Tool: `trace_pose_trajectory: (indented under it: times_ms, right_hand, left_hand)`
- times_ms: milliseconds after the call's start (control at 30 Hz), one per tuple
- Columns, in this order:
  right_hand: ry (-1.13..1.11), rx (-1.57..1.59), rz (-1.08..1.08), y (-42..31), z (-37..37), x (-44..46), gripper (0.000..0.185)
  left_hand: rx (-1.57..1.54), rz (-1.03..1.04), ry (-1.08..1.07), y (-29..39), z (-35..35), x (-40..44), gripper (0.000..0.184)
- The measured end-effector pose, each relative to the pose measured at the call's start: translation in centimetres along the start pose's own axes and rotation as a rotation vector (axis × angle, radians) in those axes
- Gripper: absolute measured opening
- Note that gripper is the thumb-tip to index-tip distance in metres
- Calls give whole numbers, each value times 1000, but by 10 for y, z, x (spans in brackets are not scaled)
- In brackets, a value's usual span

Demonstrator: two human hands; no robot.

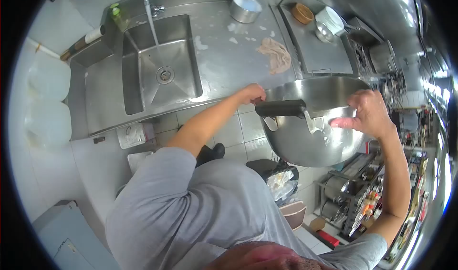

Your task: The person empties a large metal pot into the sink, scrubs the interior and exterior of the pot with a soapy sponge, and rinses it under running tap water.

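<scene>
A large stainless steel pot (310,148) with a black handle (280,108) is held up in front of my body, over the floor beside the counter. My left hand (252,94) is closed at the pot's left side, by the end of the black handle; its exact grip is partly hidden. On the right side, my right hand (366,113) grips the pot's rim, thumb against the outer wall and fingers over the edge. The inner wall shows, but the pot's bottom is out of sight.
Water runs from a faucet (149,12) into the steel sink (194,60). On the counter lie a beige cloth (275,55) and a round metal pan (245,13). Bowls (329,20) stand at the back right. A lined trash bin (282,182) and a shelf rack (334,186) are below.
</scene>
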State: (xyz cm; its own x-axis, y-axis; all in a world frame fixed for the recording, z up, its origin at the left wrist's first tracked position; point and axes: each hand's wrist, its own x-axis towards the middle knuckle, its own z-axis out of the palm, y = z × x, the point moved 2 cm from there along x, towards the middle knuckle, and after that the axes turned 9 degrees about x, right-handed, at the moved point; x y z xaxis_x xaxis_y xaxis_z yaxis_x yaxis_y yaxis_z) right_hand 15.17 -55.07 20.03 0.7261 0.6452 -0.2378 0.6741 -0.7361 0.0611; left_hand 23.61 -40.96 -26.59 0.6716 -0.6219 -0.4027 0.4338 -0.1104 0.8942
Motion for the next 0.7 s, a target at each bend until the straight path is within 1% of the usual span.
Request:
trace_pose_trajectory:
  times_ms: [33,100,167,200,233,300,333,400,533,567,633,700]
  right_hand:
    - [-34,-40,-5,-8,-9,0,79]
    - [-108,-53,-40,-11,-17,44,81]
    - [-159,-25,-81,-18,-23,87,82]
    - [-219,-74,-69,-21,-25,105,82]
    - [-205,-93,-92,-24,-28,120,81]
    - [-176,-135,-138,-32,-35,146,79]
    - [-126,-137,-160,-39,-39,155,76]
    - [-180,-155,-138,-50,-44,172,75]
    - [-186,-217,-150,-62,-52,187,73]
    - [-197,-236,-154,-65,-55,190,72]
    - [-217,-271,-163,-71,-58,195,71]
    - [-192,-269,-221,-74,-60,199,70]
  left_hand:
    - [160,93,2,-12,8,20,12]
    - [358,204,9,-14,-7,24,13]
    - [441,281,19,-1,-18,9,16]
    - [460,301,35,1,-23,7,17]
    - [474,313,53,1,-27,6,18]
    - [506,322,96,3,-38,6,20]
    - [534,316,123,3,-46,5,21]
    - [615,286,179,8,-59,11,23]
    - [913,102,264,30,-88,43,28]
    - [893,65,282,27,-94,54,30]
    - [575,3,342,17,-103,52,37]
    - [642,125,407,24,-98,40,28]
